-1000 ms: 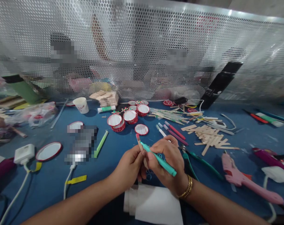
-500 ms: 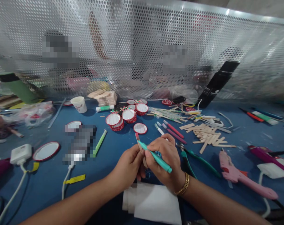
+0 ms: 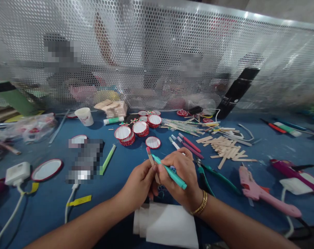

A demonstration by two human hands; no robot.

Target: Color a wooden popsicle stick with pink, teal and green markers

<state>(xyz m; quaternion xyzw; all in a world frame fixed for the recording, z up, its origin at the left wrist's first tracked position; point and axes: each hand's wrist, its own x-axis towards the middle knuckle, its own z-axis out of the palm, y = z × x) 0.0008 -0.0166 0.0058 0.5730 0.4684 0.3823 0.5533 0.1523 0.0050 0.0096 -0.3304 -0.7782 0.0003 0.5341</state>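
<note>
At the centre of the frame, the left hand [image 3: 142, 178] pinches a craft stick [image 3: 150, 156] with a reddish tip, while the right hand [image 3: 180, 174] grasps a teal marker [image 3: 174, 175], its point seemingly against the stick, though fingers partly hide the contact. White paper [image 3: 167, 224] lies at the bottom centre; loose wooden sticks [image 3: 228, 148] and a pink glue gun [image 3: 266, 197] lie right of centre.

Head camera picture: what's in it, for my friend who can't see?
A left hand holds a red-tipped wooden stick and a right hand holds a teal marker near it, over a blue table with red-rimmed discs and a pink glue gun.
</note>
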